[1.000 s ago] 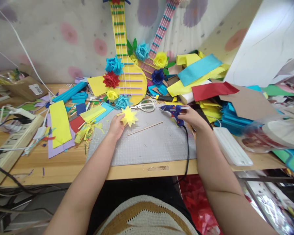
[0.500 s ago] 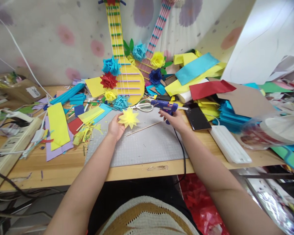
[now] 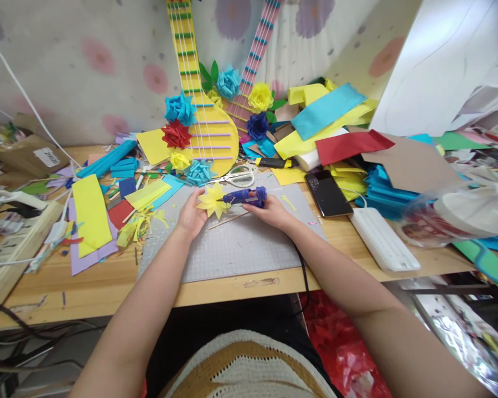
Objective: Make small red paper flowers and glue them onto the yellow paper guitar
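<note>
My left hand (image 3: 192, 214) holds a yellow spiky paper flower (image 3: 212, 200) just above the grey cutting mat (image 3: 240, 249). My right hand (image 3: 271, 211) grips a blue glue gun (image 3: 245, 196), its nozzle pointing left and touching the flower's middle. The gun's black cord (image 3: 302, 265) runs down off the table's front edge. A thin wooden stick (image 3: 226, 220) lies on the mat under the two hands.
Scissors (image 3: 236, 177) lie behind the flower. A yellow paper guitar (image 3: 207, 127) with paper flowers leans on the wall. A black phone (image 3: 326, 192) and white keyboard (image 3: 379, 239) sit right. Paper scraps (image 3: 91, 213) and a power strip (image 3: 12, 243) crowd the left.
My right hand carried the glue gun leftwards from near the phone to the flower, nozzle now against it. My left hand kept the flower nearly in place.
</note>
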{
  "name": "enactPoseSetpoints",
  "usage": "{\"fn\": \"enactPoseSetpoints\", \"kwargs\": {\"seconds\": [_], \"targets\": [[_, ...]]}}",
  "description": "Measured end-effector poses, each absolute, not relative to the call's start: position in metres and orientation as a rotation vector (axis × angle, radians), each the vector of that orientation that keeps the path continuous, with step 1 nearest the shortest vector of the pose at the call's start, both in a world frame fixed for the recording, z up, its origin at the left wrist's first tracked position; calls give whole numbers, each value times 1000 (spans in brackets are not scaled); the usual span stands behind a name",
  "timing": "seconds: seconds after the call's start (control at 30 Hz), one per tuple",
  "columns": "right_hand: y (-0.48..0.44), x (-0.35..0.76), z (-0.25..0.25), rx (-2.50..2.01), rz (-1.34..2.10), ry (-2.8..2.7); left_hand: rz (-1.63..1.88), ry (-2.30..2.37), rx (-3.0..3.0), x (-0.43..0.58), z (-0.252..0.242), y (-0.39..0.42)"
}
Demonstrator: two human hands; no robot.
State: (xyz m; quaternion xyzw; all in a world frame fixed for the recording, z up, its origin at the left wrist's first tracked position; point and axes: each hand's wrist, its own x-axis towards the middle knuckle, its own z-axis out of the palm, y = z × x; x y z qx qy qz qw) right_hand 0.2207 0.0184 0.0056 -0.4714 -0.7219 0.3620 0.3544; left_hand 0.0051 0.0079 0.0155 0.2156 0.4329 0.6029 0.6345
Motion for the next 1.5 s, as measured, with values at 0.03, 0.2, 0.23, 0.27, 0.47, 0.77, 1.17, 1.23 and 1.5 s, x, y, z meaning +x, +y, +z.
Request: {"fn": "enactPoseSetpoints", "kwargs": {"seconds": [0.03, 0.2, 0.23, 0.27, 0.47, 0.77, 1.17, 1.23, 1.5], "targets": [[18, 220, 5, -1216, 927, -1879, 1375, 997, 517, 5, 15, 8], [17, 219, 4, -1232, 875, -1929, 1387, 1086, 568, 8, 12, 7], [17, 219, 3, -1227, 872, -1937, 1384, 1101, 576, 8, 12, 7], [17, 219, 3, -1218, 869, -1943, 1380, 1112, 587, 9, 11, 6], [16, 218, 3, -1199, 833, -1983, 1377, 1115, 628, 11, 10, 6], [14, 217, 8, -1236, 779, -2027, 1383, 1131, 670, 11, 4, 8], [16, 218, 6, -1296, 726, -1999, 1382, 1152, 663, 14, 5, 7], [15, 218, 6, -1301, 721, -2009, 1386, 1155, 649, 14, 6, 7], [15, 220, 6, -1290, 698, -2062, 1393, 1196, 614, 13, 9, 7]]}}
